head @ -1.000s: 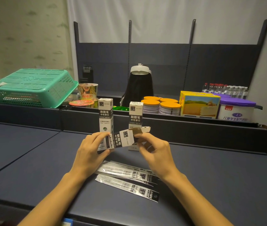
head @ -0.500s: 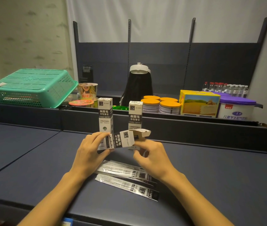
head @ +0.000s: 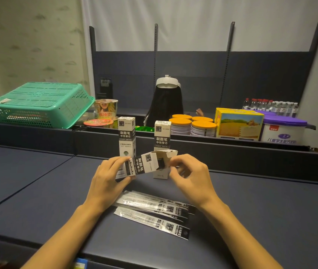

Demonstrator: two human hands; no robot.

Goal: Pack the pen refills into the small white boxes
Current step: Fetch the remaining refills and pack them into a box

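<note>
Left hand (head: pixel 108 176) clamped round the lower end of a small white box (head: pixel 142 164), thumb underneath, fingers curled over the top, box held nearly level above the desk (head: pixel 43 191) with its open mouth turned right. Right hand (head: pixel 190 174) just beside that mouth, fingers curled and pinched at the raised flap; a dark end showing inside the opening; cannot tell whether the fingertips grip the flap alone or something in the mouth as well. Directly behind the held box, two more boxes standing upright on the desk: a taller-looking upright box (head: pixel 126 135) on the left, touching or nearly touching the left hand in view, and a second upright box (head: pixel 162 140) on the right, its lower part hidden by the held box and right hand. Near the person, between the two forearms, flat clear packets of pen refills (head: pixel 154 212) lying loosely overlapped on the desk, long sides running left to right, black printed ends to the right. Further off, beyond a low dark ledge: a green basket (head: pixel 40 105) upside down at far left, noodle cups (head: pixel 105 109) beside it, orange-lidded tins (head: pixel 193 125) right of centre, a yellow carton (head: pixel 239 125), a purple-lidded tub (head: pixel 284 131), and water bottles (head: pixel 270 106) at the back right.
</note>
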